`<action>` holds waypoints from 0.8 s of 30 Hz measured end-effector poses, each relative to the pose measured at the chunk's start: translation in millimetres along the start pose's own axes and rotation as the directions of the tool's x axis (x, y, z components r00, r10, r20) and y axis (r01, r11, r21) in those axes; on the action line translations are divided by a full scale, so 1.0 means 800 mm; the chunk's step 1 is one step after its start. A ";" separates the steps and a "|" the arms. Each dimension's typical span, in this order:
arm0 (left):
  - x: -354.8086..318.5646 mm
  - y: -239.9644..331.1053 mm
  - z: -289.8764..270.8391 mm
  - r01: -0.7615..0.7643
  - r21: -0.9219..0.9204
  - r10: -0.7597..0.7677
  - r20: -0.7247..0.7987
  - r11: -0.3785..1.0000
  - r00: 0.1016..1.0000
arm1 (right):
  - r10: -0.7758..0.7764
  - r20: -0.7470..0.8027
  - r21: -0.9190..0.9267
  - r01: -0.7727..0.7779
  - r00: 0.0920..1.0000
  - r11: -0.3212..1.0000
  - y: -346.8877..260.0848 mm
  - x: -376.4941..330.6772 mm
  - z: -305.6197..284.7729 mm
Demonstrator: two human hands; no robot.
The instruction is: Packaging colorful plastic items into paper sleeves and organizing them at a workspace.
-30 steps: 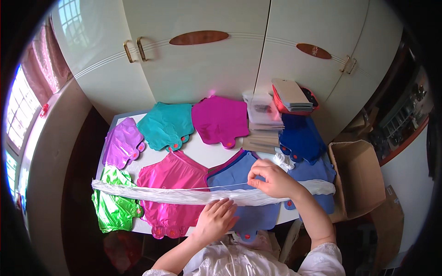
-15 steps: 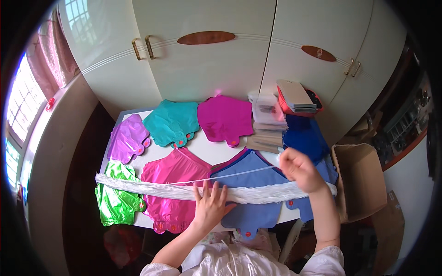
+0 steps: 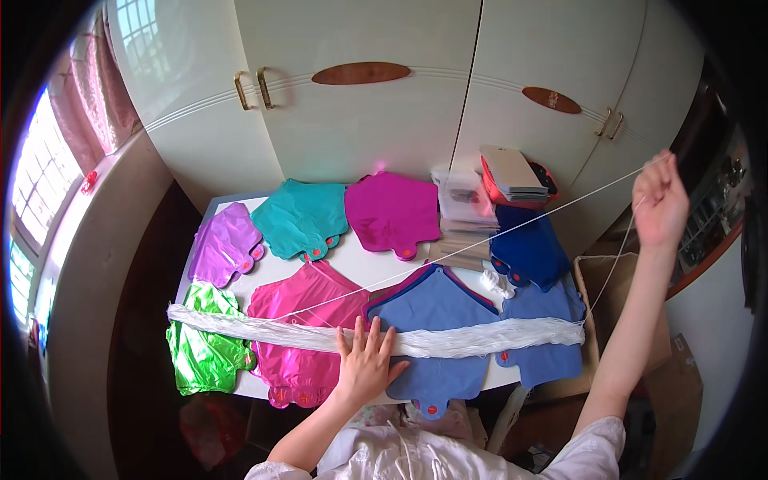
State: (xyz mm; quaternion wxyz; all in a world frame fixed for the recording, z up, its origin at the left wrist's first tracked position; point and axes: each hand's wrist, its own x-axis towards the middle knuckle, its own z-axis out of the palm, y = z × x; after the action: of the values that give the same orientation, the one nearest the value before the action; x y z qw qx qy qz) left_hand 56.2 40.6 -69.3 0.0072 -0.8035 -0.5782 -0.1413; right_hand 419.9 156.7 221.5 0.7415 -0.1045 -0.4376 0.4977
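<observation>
The right hand (image 3: 659, 200) has gone up high and far to the right; a moment ago it was low over the counter (image 3: 364, 260), just above the white bundle. It is closed in a pinch on a single thin white string (image 3: 512, 228), and this string now runs taut in a long slanting line from the fingers down to the left, toward the pink balloon (image 3: 300, 308). A second thin line seems to fall from the same hand to the right end of the bundle, but it is too fine to be sure. So one string is being drawn out of the bundle of white strings (image 3: 448, 340), and it looks almost free. The left hand (image 3: 366, 364) lies open and flat, fingers spread, pressing the bundle near its middle as it did before. The bundle itself stretches across the front of the counter, over the green balloon (image 3: 200, 352), the pink one and the blue balloon (image 3: 444, 308); it is long, loose and slightly wavy.
</observation>
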 end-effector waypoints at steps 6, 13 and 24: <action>-0.008 -0.005 -0.005 0.029 0.028 -0.028 -0.035 0.999 0.999 | -0.097 0.334 -0.119 0.143 0.938 0.983 -0.026 0.090 0.070; 0.002 0.003 -0.003 -0.005 -0.016 0.005 -0.007 1.000 1.000 | -0.265 0.322 -0.334 0.371 0.909 0.866 0.016 0.083 0.240; 0.006 -0.029 -0.154 -0.048 -0.634 -0.151 -0.256 0.772 0.955 | 0.454 0.603 -0.646 0.068 0.657 0.760 0.254 -0.106 0.161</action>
State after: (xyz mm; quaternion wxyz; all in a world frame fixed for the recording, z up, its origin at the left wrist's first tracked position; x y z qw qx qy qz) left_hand 8.9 31.5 46.9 -0.1822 -0.7125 -0.5111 -0.4448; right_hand 181.4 148.3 131.7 0.3647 -0.1828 -0.8182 0.4052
